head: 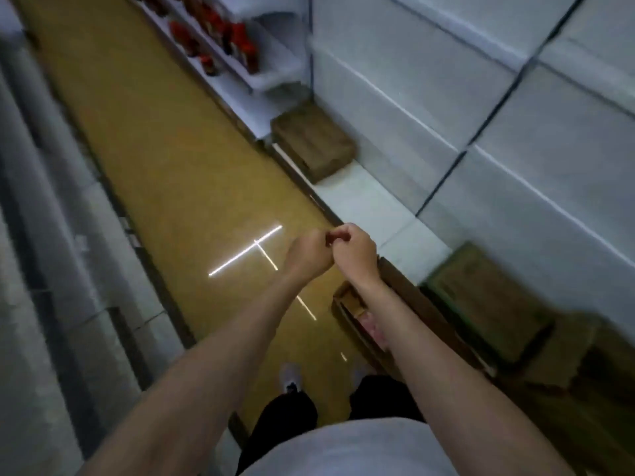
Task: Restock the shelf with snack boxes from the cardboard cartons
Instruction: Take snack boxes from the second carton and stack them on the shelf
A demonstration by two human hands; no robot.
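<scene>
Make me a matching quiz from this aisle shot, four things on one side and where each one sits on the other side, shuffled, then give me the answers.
Things
1. red-topped bottles
2. closed cardboard carton
3. open carton
4. light reflection

Places
A. on the yellow floor, just left of the two hands
B. on the floor beside the shelf base, under the right forearm
C. on the white shelves at the far end of the aisle
D. on the low bottom shelf, in the middle distance

Pairs: 1-C, 2-D, 3-B, 4-A
</scene>
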